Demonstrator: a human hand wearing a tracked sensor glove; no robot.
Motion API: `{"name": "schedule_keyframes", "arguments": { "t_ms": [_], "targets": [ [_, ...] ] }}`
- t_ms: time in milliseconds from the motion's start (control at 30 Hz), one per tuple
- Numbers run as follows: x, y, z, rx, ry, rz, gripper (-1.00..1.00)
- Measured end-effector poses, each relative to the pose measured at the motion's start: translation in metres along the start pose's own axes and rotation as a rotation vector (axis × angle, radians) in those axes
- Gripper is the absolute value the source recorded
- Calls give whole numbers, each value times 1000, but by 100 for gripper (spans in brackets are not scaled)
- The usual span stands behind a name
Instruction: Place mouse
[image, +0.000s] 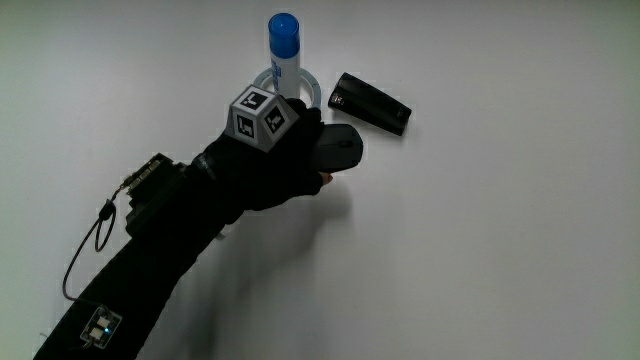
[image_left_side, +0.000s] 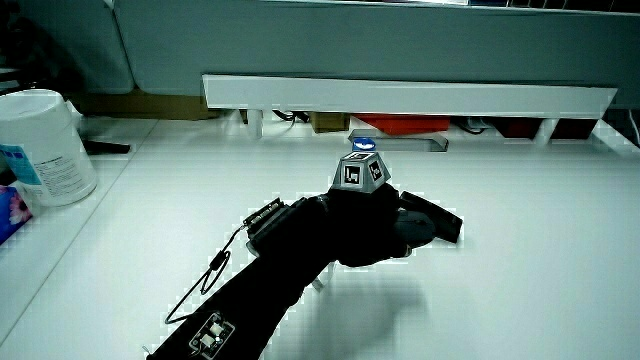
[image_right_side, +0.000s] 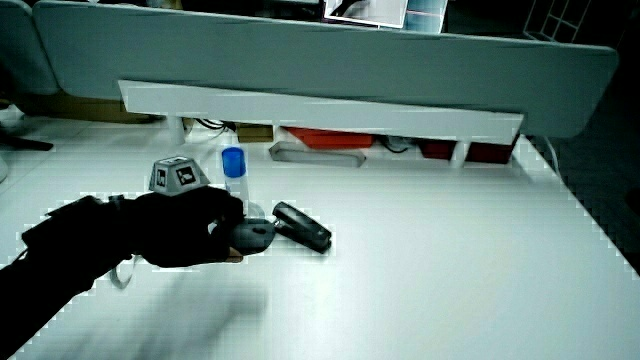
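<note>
Holding the mouse (image: 338, 148) from above, your hand (image: 285, 160) has its grip curled around it, low over the table (image: 500, 250), ready for setting down; at its two o'clock lies a black case (image: 371, 104).

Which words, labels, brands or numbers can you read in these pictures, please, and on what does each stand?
No text can be read.
Patterned cube on the hand: black-and-white marker patterns, no words.
Black oblong device beside the mouse: small pale mark, too small.
White tub: blue label, blurred.
</note>
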Motion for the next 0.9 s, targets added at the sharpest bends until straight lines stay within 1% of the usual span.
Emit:
{"name": "schedule_keyframes", "arguments": {
  "t_ms": [33,100,133,167,267,333,367,433,500,533,600,633,700,800,833,867,900],
  "targets": [
    [-2,0,1,-7,-9,18,0],
    [-8,4,-2,-18,-22,40,0],
    [-11,6,-4,-28,-28,48,0],
    [-14,8,-6,-21,-25,50,0],
    [-20,12,-11,-44,-33,77,0],
    [-24,15,-17,-50,-24,93,0],
    [-25,16,-19,-65,-24,105,0],
    [-28,19,-24,-77,-14,114,0],
    [-32,22,-31,-88,-22,125,0],
    [-31,21,-31,-94,-13,132,0],
    [-34,24,-37,-105,-20,129,0],
    [-36,25,-40,-99,-15,133,0],
    [-36,25,-41,-112,-14,141,0],
    [-38,27,-45,-116,-12,142,0],
    [-39,27,-46,-120,-9,150,0],
    [-38,26,-45,-120,-3,149,0],
    [-40,27,-48,-109,7,145,0]
  ]
}}
